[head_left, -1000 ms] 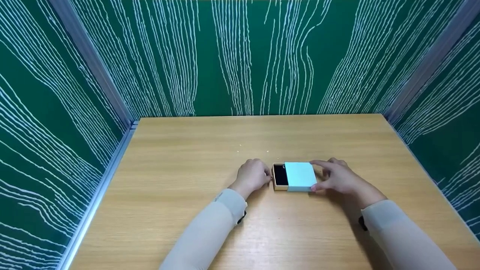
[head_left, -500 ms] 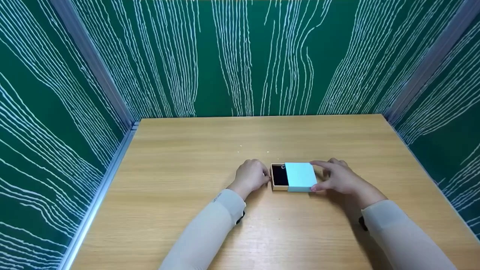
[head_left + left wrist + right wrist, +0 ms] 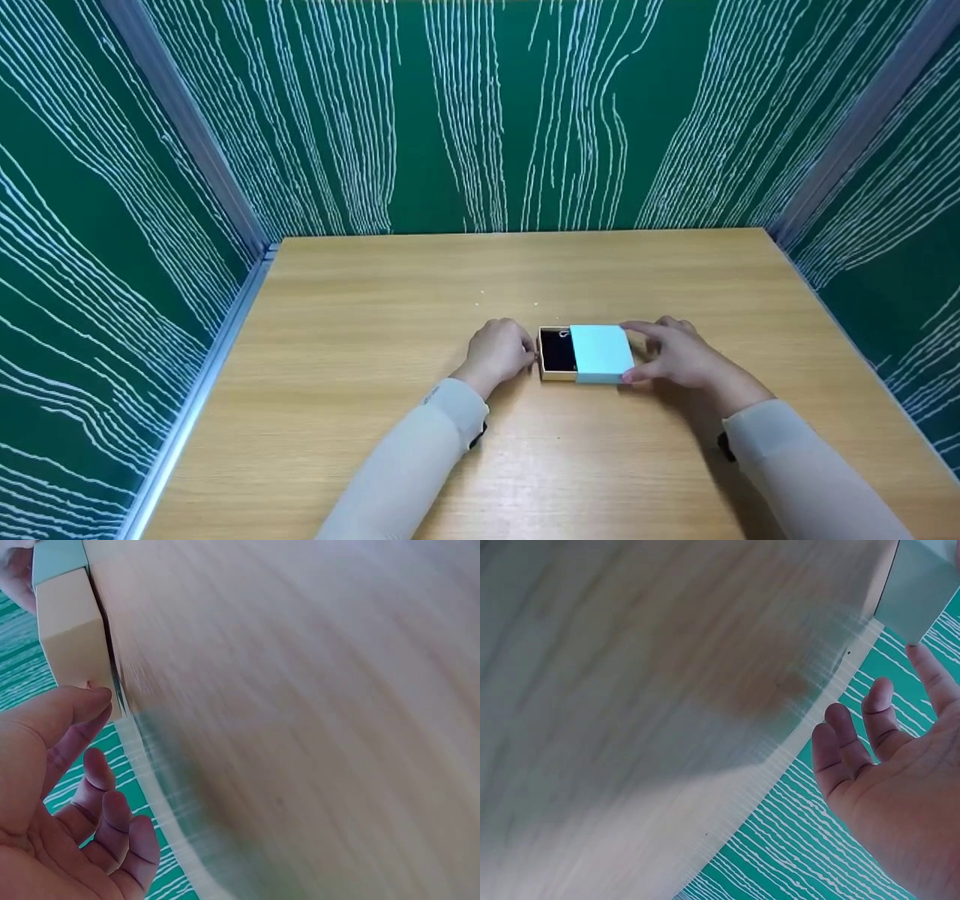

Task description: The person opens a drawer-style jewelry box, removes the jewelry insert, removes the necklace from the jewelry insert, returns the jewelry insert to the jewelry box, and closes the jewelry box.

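Note:
A small sliding box lies on the wooden table, its light-blue sleeve [image 3: 601,349] at the right. The cream inner drawer [image 3: 558,376] sticks out on the left, showing a black lining and a small silvery thing [image 3: 564,334] near the back edge. My left hand [image 3: 498,352] pinches a small pull tab on the drawer's end between thumb and index finger; in the left wrist view the tab [image 3: 88,683] is mostly hidden by the thumb. Between thumb and index finger, my right hand [image 3: 679,354] holds the right end of the sleeve, its other fingers off the box.
Tiny light specks [image 3: 535,304] lie on the table [image 3: 390,300] behind the box. Green walls [image 3: 412,112] with white wavy lines enclose the back and both sides, with grey metal posts [image 3: 180,112] at the corners.
My left hand has drawn the drawer slightly leftward, so more of the black lining and the silvery thing shows. The right hand and the sleeve have stayed in place.

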